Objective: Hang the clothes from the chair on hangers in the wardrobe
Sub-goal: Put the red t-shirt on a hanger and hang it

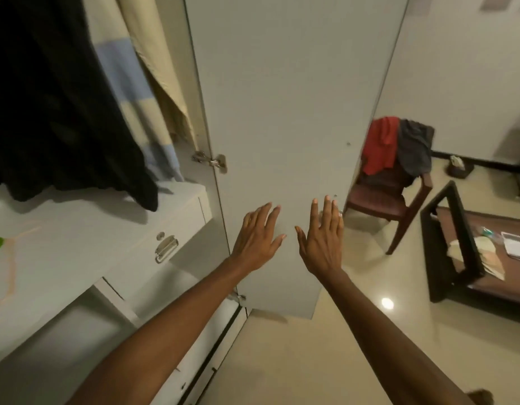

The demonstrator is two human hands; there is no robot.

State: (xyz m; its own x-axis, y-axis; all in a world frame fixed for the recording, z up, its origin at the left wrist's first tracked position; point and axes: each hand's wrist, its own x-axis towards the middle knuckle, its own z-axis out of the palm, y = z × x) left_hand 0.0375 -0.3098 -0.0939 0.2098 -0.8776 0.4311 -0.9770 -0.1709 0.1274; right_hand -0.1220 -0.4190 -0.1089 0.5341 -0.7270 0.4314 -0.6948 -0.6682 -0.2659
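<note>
A dark wooden chair (381, 200) stands at the right, past the wardrobe door. A red garment (380, 144) and a dark grey garment (415, 147) hang over its backrest. The wardrobe (77, 247) is open at the left, with a black garment (54, 106) and a cream and blue striped cloth (127, 83) hanging inside. My left hand (257, 241) and my right hand (321, 238) are stretched out side by side in front of the open white wardrobe door (282, 97), fingers straight and spread, holding nothing.
Inside the wardrobe a white drawer unit carries a metal handle (165, 248). A dark framed low table (469, 244) with papers and small items stands at the right. Pale tiled floor (311, 361) lies below my arms. A small dark object (459, 168) sits by the far wall.
</note>
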